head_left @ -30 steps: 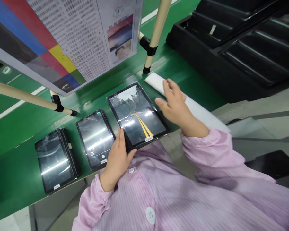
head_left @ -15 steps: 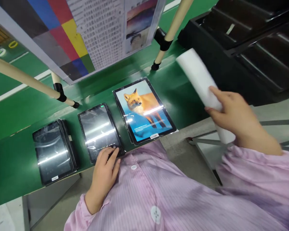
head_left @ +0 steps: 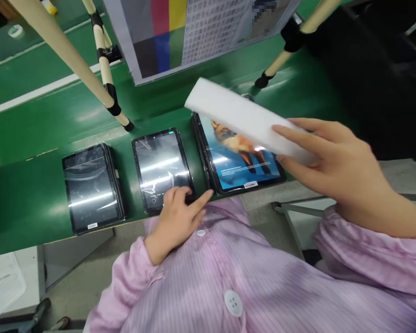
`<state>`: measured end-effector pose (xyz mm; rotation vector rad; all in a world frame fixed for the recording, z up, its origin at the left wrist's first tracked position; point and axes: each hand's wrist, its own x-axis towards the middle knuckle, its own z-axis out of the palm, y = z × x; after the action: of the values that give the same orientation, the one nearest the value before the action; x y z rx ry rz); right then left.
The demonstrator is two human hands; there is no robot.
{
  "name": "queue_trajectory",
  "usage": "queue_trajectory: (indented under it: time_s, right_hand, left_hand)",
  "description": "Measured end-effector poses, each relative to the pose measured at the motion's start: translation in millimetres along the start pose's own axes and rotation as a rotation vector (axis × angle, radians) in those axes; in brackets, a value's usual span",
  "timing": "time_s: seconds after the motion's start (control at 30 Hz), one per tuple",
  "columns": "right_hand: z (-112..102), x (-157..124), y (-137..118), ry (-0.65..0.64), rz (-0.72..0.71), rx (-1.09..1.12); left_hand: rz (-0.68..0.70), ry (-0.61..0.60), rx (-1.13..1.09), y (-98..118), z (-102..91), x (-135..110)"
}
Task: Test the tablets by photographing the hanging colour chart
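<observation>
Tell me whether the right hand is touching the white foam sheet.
Touching. The head view shows the right hand gripping the white foam sheet, fingers lying across its end, above the fox tablet.

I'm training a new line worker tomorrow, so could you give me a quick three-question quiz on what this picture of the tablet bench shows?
1. True or false: the right hand holds a white foam sheet over the lit tablet.
2. Which animal shows on the lit tablet's screen?
3. The left hand rests on: A the white foam sheet, B the middle tablet, C the right hand.
Key: 1 true; 2 a fox; 3 B.
</observation>
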<state>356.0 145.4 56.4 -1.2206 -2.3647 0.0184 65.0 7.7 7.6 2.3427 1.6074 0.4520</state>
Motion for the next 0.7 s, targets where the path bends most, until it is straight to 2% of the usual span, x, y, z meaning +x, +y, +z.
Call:
queue_trajectory:
  time_s: [0.1, 0.17, 0.23, 0.3, 0.33, 0.4, 0.5, 0.6, 0.7]
  right_hand:
    - [-3, 1, -7, 0.121, 0.027, -0.056]
    - [-9, 0, -11, 0.171, 0.021, -0.086]
    - [-15, -3, -13, 0.184, 0.03, -0.11]
    - [-21, -8, -14, 0.173, 0.048, -0.127]
    - [-23, -10, -14, 0.152, 0.049, -0.125]
    - [-25, -14, -14, 0.075, 0.021, -0.104]
    - [-21, -16, -12, -0.081, -0.144, -0.083]
    - [-14, -13, -9, -0.188, -0.304, -0.104]
    - [-9, -8, -8, -0.22, -0.335, -0.167]
  left_hand:
    - [0.179, -0.025, 0.018, 13, 9.8, 51]
    - [0.202, -0.027, 0.051, 17, 11.9, 82]
    - [0.071, 0.025, 0.123, 13, 5.9, 103]
    - [-0.132, 0.116, 0.214, 2, -8.7, 108]
    - [-0.221, 0.164, 0.253, -6, -18.1, 104]
    - [-0.317, 0.251, 0.274, -20, -36.4, 83]
    - [-0.255, 0.327, 0.234, -34, -49.6, 29]
    - [-0.162, 0.271, 0.172, -31, -37.2, -26]
    - [-0.204, 0.142, 0.172, -23, -12.3, -64]
